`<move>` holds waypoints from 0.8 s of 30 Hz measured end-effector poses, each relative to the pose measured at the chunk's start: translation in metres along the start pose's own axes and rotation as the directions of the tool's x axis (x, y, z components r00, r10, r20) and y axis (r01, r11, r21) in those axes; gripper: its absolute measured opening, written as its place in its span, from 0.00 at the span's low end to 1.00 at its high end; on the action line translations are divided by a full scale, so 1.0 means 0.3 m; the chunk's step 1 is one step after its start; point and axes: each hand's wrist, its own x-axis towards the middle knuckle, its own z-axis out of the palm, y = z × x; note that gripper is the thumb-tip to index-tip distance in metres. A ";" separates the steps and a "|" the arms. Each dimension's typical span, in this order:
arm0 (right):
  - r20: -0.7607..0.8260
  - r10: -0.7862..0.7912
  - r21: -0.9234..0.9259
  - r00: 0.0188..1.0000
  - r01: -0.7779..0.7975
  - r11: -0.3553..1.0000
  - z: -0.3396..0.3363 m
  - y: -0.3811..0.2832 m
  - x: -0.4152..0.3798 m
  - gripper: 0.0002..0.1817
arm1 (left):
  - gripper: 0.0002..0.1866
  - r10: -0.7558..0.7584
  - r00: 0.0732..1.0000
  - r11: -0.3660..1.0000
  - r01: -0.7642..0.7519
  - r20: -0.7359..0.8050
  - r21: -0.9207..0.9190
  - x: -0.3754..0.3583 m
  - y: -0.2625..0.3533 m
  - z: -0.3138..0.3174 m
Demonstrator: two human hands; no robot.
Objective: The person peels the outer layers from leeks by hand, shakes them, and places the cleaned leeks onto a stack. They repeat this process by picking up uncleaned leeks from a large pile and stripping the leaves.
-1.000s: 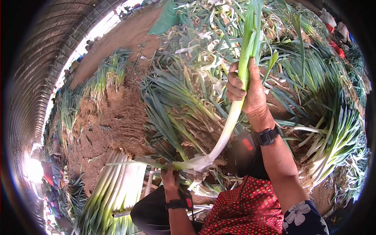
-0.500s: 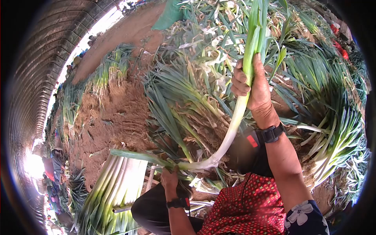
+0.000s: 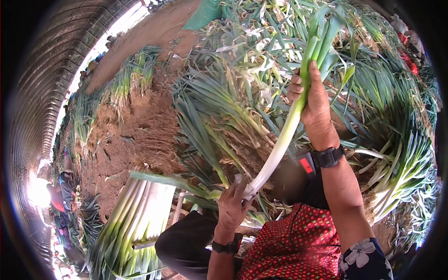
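A long leek point(image 3: 275, 151) slants across the middle, its white root end low and its green leaves up at the right. My right hand point(image 3: 316, 100) is wrapped around the green part of its stem, thumb pointing up. At the root end, my left hand point(image 3: 232, 205) is closed, its fingers pinched at the leek's base. A loose green leaf point(image 3: 170, 179) stretches out leftward from beside my left hand. Below that leaf, a stack of trimmed leeks point(image 3: 140, 214) lies with white ends up, close to my knee.
A pile of untrimmed leeks point(image 3: 224, 102) lies ahead, with pale stripped leaves point(image 3: 252, 60) beyond it. More leeks point(image 3: 396, 163) are heaped at the right. Bunches point(image 3: 135, 72) stand on the brown soil point(image 3: 144, 121) at the left. A person point(image 3: 65, 189) is at the far left.
My left hand has moved right and up to the leek's root end, from the leaf it was pulling leftward. My right hand and the leek shifted slightly right; the stem looks straighter.
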 end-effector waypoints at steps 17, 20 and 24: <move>0.239 0.014 0.091 0.971 -0.037 0.995 -0.004 -0.004 -0.018 0.24 | 0.07 -0.107 0.960 0.978 0.054 -0.258 -0.201 -0.001 0.029 0.029; 0.349 0.014 0.153 0.937 -0.071 0.986 -0.002 -0.004 -0.022 0.25 | 0.06 -0.220 0.924 0.963 0.155 -0.312 -0.221 0.011 -0.001 0.046; 0.461 0.053 0.166 0.886 -0.145 0.975 0.022 0.006 -0.044 0.26 | 0.11 -0.617 0.770 0.697 0.440 -0.161 -0.566 0.036 -0.037 0.034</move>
